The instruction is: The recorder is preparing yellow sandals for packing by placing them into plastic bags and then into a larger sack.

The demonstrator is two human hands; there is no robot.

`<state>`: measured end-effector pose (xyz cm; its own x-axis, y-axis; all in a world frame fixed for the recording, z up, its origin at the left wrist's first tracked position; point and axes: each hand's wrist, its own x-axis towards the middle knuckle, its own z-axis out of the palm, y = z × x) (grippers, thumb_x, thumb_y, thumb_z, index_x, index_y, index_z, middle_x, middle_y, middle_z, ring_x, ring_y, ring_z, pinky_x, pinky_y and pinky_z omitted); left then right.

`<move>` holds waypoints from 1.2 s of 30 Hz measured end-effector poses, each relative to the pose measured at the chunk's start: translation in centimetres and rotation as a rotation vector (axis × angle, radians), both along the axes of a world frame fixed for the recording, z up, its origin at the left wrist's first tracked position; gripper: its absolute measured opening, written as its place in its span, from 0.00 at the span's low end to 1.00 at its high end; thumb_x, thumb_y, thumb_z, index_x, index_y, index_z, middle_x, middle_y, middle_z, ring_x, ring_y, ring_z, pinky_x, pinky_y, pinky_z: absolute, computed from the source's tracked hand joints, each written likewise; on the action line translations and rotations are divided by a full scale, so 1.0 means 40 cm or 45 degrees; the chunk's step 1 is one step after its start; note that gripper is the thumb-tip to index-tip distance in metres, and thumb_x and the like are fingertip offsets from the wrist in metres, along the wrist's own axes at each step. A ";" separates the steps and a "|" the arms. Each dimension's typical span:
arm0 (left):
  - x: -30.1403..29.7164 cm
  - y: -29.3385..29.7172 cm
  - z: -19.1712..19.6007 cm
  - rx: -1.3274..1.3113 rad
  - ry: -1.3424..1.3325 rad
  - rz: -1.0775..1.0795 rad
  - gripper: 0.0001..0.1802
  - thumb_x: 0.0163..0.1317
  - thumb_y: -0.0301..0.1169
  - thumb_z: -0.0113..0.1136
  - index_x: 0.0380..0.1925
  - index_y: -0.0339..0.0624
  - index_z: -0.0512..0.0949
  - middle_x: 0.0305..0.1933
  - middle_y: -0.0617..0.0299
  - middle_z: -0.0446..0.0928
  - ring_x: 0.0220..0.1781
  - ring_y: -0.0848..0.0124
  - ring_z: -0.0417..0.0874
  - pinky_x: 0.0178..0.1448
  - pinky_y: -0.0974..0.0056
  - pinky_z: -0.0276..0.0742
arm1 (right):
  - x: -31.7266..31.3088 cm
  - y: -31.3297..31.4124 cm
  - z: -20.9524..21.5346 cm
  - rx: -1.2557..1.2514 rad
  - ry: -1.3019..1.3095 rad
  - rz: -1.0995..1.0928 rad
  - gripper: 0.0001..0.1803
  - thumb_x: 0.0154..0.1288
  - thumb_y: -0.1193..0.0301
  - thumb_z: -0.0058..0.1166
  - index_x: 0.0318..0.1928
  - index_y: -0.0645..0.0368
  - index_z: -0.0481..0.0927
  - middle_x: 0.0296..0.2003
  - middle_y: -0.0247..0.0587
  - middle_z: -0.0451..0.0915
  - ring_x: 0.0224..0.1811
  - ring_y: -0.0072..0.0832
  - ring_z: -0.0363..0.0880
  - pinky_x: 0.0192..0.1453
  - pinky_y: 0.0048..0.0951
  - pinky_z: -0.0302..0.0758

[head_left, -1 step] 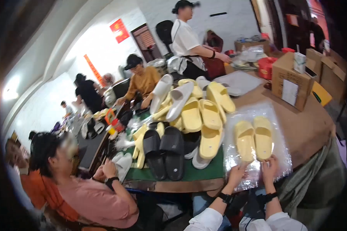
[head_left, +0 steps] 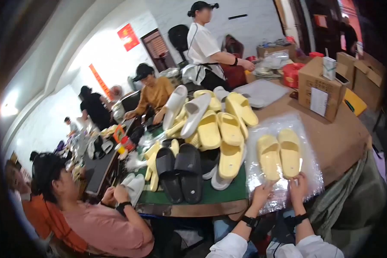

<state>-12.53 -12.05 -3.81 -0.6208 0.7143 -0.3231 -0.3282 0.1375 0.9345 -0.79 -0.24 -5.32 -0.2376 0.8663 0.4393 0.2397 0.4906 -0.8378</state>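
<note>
A pair of pale yellow slide slippers, the left slipper (head_left: 269, 160) and the right slipper (head_left: 290, 155), lies side by side with toes pointing away from me. Under them spreads a clear plastic bag (head_left: 307, 137), apparently in a stack; whether the pair is inside the top one I cannot tell. At the heel of the left slipper, my left hand (head_left: 262, 194) has its fingers closed. My right hand (head_left: 299, 185) pinches the heel end of the right slipper. Left of the bags is a heap of yellow slippers (head_left: 231, 129), grey slippers (head_left: 195, 114) and black slippers (head_left: 189, 172).
A brown table (head_left: 335, 148) carries a cardboard box (head_left: 314, 88) with a drink carton (head_left: 329, 68) on top. Green cloth (head_left: 221, 193) lies beneath the heap. A co-worker in pink (head_left: 107, 223) sits close on my left, handling white slippers (head_left: 134, 188). Other people work farther back.
The whole scene has shifted slightly to the left in view. My hands stay at the heels of the yellow slippers.
</note>
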 end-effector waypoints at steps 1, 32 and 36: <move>0.011 0.000 0.030 -0.044 -0.049 0.017 0.12 0.62 0.33 0.53 0.32 0.32 0.74 0.24 0.56 0.77 0.21 0.72 0.78 0.23 0.70 0.74 | 0.002 0.003 0.001 -0.021 0.012 -0.002 0.09 0.50 0.76 0.57 0.32 0.62 0.73 0.47 0.50 0.70 0.53 0.43 0.67 0.58 0.36 0.62; 0.029 0.017 0.016 -0.089 0.172 0.037 0.18 0.64 0.36 0.48 0.24 0.31 0.73 0.19 0.58 0.73 0.16 0.72 0.76 0.20 0.67 0.73 | -0.089 -0.046 0.024 -0.520 0.136 0.564 0.07 0.59 0.75 0.53 0.31 0.68 0.78 0.26 0.40 0.77 0.29 0.24 0.74 0.34 0.24 0.70; 0.030 0.014 0.015 -0.113 0.239 -0.046 0.16 0.64 0.32 0.46 0.24 0.30 0.73 0.21 0.58 0.74 0.17 0.71 0.77 0.21 0.67 0.76 | -0.072 -0.046 0.041 -0.411 0.135 0.593 0.07 0.59 0.74 0.54 0.31 0.67 0.78 0.25 0.38 0.76 0.28 0.22 0.73 0.33 0.23 0.70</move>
<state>-11.32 -11.51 -3.22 -0.6505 0.7111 -0.2669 -0.1432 0.2303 0.9625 -3.68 -2.09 -3.68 -0.5949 0.7753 0.2121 -0.0340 0.2394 -0.9703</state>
